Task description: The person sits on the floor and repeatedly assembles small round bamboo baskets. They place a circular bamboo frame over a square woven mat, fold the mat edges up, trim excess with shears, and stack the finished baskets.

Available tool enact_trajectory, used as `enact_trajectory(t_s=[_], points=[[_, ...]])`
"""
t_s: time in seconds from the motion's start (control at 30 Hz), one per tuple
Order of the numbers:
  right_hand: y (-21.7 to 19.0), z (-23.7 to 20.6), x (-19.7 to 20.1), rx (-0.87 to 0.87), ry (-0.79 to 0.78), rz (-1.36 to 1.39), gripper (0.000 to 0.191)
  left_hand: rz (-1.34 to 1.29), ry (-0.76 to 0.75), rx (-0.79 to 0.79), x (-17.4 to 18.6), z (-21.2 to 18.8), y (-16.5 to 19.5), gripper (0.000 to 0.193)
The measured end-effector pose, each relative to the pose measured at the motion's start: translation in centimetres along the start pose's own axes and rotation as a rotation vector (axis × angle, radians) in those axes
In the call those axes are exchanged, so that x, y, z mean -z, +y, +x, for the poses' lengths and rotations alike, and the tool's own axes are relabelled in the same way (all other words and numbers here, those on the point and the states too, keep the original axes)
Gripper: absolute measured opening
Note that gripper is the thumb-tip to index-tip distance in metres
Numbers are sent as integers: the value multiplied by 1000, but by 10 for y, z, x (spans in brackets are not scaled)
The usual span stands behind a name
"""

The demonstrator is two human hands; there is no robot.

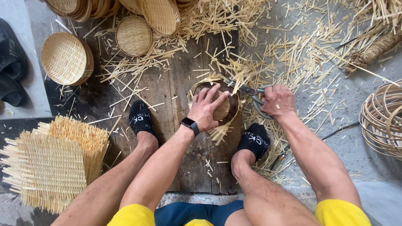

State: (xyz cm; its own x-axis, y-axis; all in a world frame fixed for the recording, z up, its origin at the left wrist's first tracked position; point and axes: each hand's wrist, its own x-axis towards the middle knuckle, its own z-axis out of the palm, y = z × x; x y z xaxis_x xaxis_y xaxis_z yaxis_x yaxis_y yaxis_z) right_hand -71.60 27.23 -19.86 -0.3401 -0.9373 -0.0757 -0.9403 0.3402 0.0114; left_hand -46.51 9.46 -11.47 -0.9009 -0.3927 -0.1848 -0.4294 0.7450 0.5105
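basket [226, 109] under palm, coil [383, 121] cropped

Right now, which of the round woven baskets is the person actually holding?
The unfinished basket on the wooden board, pressed down by the left hand while the right hand works scissors at its rim. The finished baskets lie apart, untouched.
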Motion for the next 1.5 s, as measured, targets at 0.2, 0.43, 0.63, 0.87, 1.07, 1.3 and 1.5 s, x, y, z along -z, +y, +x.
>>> enact_trajectory(t_s=[0.2, 0.43, 0.63, 0.87, 1.07, 1.3, 1.5], points=[[18, -12, 14, -8, 100, 88, 52, -170, 365, 375, -30, 0, 29, 115], [-8, -3, 0, -4, 80, 60, 40, -127, 193, 119, -23, -4, 15, 106], [13, -11, 1, 44, -20, 12, 37, -59, 60, 23, -12, -5, 8, 105], [-8, 8, 7, 59, -4, 11, 29, 31, -142, -107, 2, -1, -5, 109], [1, 2, 15, 81, 27, 135, 32, -90, 288, 357, -24, -12, 33, 120], [-3, 14, 21, 56, -60, 31, 57, -131, 263, 283, -39, -13, 22, 119], [6, 3, 4, 37, -163, 37, 29, -73, 319, 311, -28, -17, 12, 121]])
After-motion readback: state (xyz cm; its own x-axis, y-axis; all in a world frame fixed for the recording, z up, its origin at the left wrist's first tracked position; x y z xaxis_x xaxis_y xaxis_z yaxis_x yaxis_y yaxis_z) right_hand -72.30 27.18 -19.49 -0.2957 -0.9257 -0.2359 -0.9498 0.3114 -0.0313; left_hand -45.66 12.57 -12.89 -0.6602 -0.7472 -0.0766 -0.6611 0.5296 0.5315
